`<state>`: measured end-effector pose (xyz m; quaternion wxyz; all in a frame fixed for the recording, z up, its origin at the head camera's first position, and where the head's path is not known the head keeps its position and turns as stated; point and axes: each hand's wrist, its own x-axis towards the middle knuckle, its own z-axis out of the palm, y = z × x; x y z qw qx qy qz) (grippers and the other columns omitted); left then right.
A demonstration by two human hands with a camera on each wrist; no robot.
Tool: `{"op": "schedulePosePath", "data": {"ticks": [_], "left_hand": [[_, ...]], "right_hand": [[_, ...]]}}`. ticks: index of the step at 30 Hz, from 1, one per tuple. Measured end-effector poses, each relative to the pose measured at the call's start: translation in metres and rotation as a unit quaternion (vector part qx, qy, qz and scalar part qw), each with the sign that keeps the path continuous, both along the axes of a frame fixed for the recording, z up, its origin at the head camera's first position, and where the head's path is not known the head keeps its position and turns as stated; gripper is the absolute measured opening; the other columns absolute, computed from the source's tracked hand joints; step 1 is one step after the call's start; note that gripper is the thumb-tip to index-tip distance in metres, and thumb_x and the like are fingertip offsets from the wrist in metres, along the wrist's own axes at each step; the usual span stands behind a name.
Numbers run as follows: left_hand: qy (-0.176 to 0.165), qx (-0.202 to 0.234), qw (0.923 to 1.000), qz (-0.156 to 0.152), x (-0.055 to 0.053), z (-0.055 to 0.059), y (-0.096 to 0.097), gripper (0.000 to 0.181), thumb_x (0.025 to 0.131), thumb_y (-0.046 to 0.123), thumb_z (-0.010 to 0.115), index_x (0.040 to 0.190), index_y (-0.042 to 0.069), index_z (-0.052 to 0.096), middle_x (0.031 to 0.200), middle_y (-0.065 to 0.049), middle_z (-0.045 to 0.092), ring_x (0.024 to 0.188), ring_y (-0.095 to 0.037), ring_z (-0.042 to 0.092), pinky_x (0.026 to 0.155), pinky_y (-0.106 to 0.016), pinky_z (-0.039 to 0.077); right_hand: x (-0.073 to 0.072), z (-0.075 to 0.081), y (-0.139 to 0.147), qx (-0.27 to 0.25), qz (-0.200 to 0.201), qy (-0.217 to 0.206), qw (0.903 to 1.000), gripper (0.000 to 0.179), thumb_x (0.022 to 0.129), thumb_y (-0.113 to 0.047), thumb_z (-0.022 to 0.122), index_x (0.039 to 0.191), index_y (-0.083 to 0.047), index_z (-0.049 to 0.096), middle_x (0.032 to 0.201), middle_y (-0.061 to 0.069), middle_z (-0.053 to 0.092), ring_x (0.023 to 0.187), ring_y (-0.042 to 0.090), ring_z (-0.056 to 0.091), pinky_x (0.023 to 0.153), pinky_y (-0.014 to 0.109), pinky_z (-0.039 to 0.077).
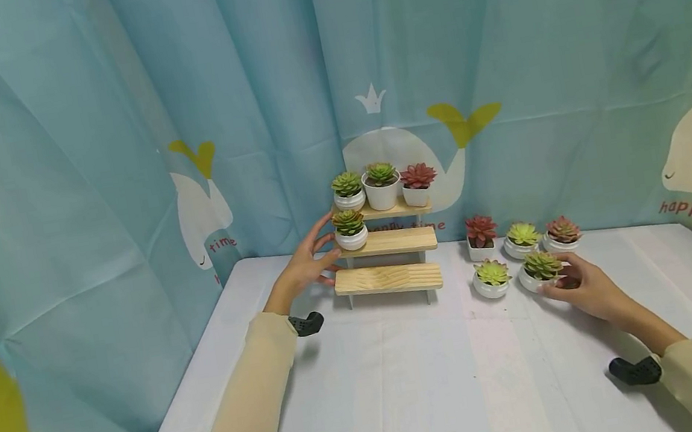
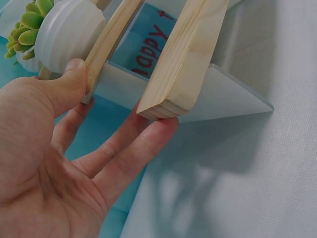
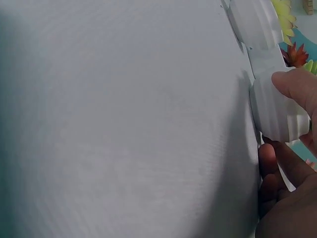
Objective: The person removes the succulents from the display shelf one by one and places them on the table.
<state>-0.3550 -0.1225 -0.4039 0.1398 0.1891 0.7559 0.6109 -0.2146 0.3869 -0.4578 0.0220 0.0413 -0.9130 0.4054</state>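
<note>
A tiered wooden stand (image 1: 390,278) with three steps stands on the table. My left hand (image 1: 307,261) is at its left end, fingers spread. In the left wrist view, the thumb touches the middle step's end beside a white pot, and fingertips rest against the lower step (image 2: 173,94). That potted green succulent (image 1: 350,230) sits on the middle step. Three more potted succulents (image 1: 383,191) line the top step. My right hand (image 1: 585,288) pinches the white pot of a green succulent (image 1: 540,271) between thumb and fingers, right at the tabletop; its thumb (image 3: 292,84) lies across the pot.
Close to the right hand stand a yellow-green succulent (image 1: 491,278), a red one in a square pot (image 1: 480,236), another yellow-green one (image 1: 521,239) and a reddish one (image 1: 562,233). A blue-green curtain (image 1: 272,92) hangs behind the white-covered table (image 1: 414,386).
</note>
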Motion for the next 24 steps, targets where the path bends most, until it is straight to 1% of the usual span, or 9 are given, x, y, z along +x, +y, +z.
{"op": "schedulePosePath", "data": {"ticks": [2,4,8,10,12,16,18,21,24], "left_hand": [[0.0,0.0,1.0,0.001,-0.001,-0.001,0.0,0.079,0.104,0.02,0.064,0.163,0.045,0.019,0.169,-0.012,0.021,0.135,-0.046,0.051,0.074,-0.055,0.061],[0.001,0.001,1.0,0.001,-0.002,-0.001,0.0,0.079,0.104,0.021,0.065,0.163,0.045,0.02,0.169,-0.012,0.021,0.136,-0.046,0.05,0.073,-0.055,0.061],[0.004,0.003,1.0,0.0,-0.002,-0.001,0.0,0.079,0.104,0.02,0.065,0.163,0.045,0.02,0.169,-0.013,0.022,0.136,-0.045,0.05,0.073,-0.055,0.061],[0.005,0.003,1.0,-0.001,-0.002,-0.001,0.0,0.079,0.104,0.02,0.065,0.163,0.044,0.019,0.169,-0.013,0.022,0.133,-0.048,0.052,0.071,-0.054,0.061],[0.006,0.003,1.0,0.0,-0.001,0.0,0.001,0.079,0.103,0.019,0.065,0.163,0.044,0.019,0.169,-0.013,0.022,0.131,-0.05,0.053,0.07,-0.053,0.062],[0.01,0.0,0.9999,0.0,-0.001,0.0,0.001,0.079,0.104,0.019,0.064,0.164,0.043,0.018,0.169,-0.015,0.021,0.133,-0.049,0.052,0.07,-0.053,0.062],[0.012,0.0,0.9999,0.0,-0.001,-0.001,0.0,0.079,0.104,0.019,0.064,0.164,0.043,0.018,0.169,-0.015,0.022,0.133,-0.049,0.051,0.071,-0.054,0.061],[0.014,0.002,0.9999,-0.004,0.0,-0.001,0.0,0.079,0.104,0.018,0.064,0.164,0.042,0.018,0.168,-0.014,0.023,0.134,-0.048,0.051,0.071,-0.054,0.062],[0.013,0.004,0.9999,-0.004,0.0,-0.001,0.0,0.078,0.104,0.018,0.063,0.164,0.042,0.019,0.168,-0.014,0.023,0.138,-0.046,0.048,0.071,-0.053,0.062]], "right_hand": [[0.0,0.002,0.0,0.006,0.005,-0.005,1.0,0.074,0.095,-0.028,0.077,0.149,0.004,0.038,0.113,0.02,0.067,0.094,0.008,0.06,0.074,0.021,0.049],[-0.001,0.005,0.0,0.017,0.009,-0.011,0.9997,0.076,0.096,-0.029,0.077,0.15,0.005,0.037,0.118,0.025,0.065,0.101,0.016,0.062,0.076,0.024,0.051],[-0.003,0.012,0.002,0.029,0.025,-0.032,0.9988,0.082,0.096,-0.031,0.076,0.152,0.007,0.03,0.132,0.036,0.056,0.115,0.04,0.061,0.087,0.042,0.055],[-0.005,0.015,0.004,0.03,0.035,-0.043,0.998,0.086,0.096,-0.032,0.076,0.154,0.007,0.025,0.138,0.039,0.05,0.12,0.048,0.058,0.091,0.052,0.054],[-0.006,0.019,0.005,0.029,0.045,-0.054,0.9971,0.089,0.096,-0.032,0.076,0.156,0.005,0.021,0.144,0.04,0.042,0.123,0.052,0.055,0.094,0.059,0.052],[-0.007,0.029,0.007,0.026,0.074,-0.069,0.9946,0.095,0.096,-0.031,0.076,0.16,0.001,0.013,0.151,0.044,0.026,0.125,0.057,0.052,0.095,0.064,0.05],[-0.007,0.034,0.008,0.025,0.087,-0.069,0.9935,0.097,0.096,-0.029,0.077,0.161,0.0,0.01,0.153,0.044,0.021,0.123,0.057,0.055,0.093,0.062,0.052],[-0.006,0.043,0.011,0.031,0.103,-0.065,0.9921,0.101,0.095,-0.026,0.078,0.162,0.0,0.007,0.155,0.043,0.018,0.12,0.055,0.057,0.089,0.057,0.056],[-0.005,0.052,0.013,0.041,0.112,-0.059,0.991,0.103,0.094,-0.025,0.079,0.162,0.0,0.006,0.155,0.041,0.021,0.118,0.054,0.058,0.083,0.045,0.059]]}}
